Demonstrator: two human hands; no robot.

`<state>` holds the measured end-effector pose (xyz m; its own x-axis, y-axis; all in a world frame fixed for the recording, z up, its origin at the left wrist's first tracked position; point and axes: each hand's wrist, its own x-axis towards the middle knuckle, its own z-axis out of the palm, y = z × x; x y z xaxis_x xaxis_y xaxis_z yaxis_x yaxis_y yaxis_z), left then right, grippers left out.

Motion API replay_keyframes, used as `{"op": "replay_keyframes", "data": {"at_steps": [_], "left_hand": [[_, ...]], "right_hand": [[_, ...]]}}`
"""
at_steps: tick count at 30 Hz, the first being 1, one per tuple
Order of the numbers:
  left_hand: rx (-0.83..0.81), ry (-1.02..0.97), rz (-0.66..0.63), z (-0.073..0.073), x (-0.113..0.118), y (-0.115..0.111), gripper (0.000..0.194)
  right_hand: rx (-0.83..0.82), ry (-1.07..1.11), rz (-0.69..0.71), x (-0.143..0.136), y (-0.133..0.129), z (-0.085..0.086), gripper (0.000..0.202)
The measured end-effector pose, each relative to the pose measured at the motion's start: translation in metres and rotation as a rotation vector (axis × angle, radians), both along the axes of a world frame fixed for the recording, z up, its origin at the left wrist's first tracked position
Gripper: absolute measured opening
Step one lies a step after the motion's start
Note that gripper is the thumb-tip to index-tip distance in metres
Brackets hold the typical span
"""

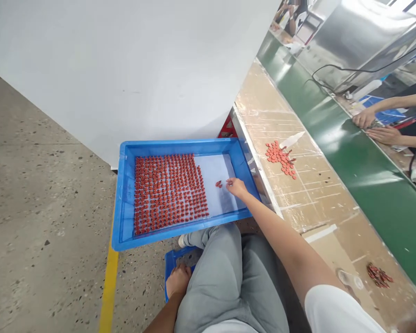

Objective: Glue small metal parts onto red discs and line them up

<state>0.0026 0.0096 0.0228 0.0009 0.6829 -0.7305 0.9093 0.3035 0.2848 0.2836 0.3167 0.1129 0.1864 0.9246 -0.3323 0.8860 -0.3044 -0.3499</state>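
Observation:
My right hand (236, 186) reaches into the right part of a blue tray (180, 145). Its thumb and fingers are pinched together; anything between them is too small to make out. A few loose small red parts (218, 184) with dark bits lie just left of the fingertips, on the pale tray floor. Packed rows of the same kind of red parts (169, 192) stand across the tray's left and middle. Down beside my thigh, my left hand (179, 279) rests with fingers curled, against a blue object (170, 263); its grip is hidden.
Right of the tray is a tape-covered worktable (319, 185) with scattered red discs (280, 159), a dark-red pile (379, 275) and a clear cup (345, 277). Beyond runs a green conveyor belt (364, 180); a co-worker's hands (374, 125) are past it. A white panel (142, 69) stands behind the tray.

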Motion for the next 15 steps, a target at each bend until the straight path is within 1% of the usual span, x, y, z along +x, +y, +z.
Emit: {"op": "replay_keyframes", "data": {"at_steps": [4, 8, 11, 15], "left_hand": [[-0.002, 0.008, 0.008, 0.005, 0.001, 0.0, 0.029], [0.001, 0.027, 0.045, 0.001, 0.002, -0.003, 0.03], [0.005, 0.045, 0.088, -0.003, 0.002, -0.006, 0.03], [0.009, 0.04, 0.16, -0.007, 0.0, -0.007, 0.027]], "right_hand": [[0.033, 0.025, 0.007, -0.002, -0.007, -0.009, 0.039], [0.069, 0.039, 0.023, -0.006, 0.001, -0.017, 0.047], [0.073, 0.038, 0.031, -0.01, 0.009, -0.025, 0.047], [0.064, 0.026, 0.035, -0.015, 0.011, -0.035, 0.038]]}}
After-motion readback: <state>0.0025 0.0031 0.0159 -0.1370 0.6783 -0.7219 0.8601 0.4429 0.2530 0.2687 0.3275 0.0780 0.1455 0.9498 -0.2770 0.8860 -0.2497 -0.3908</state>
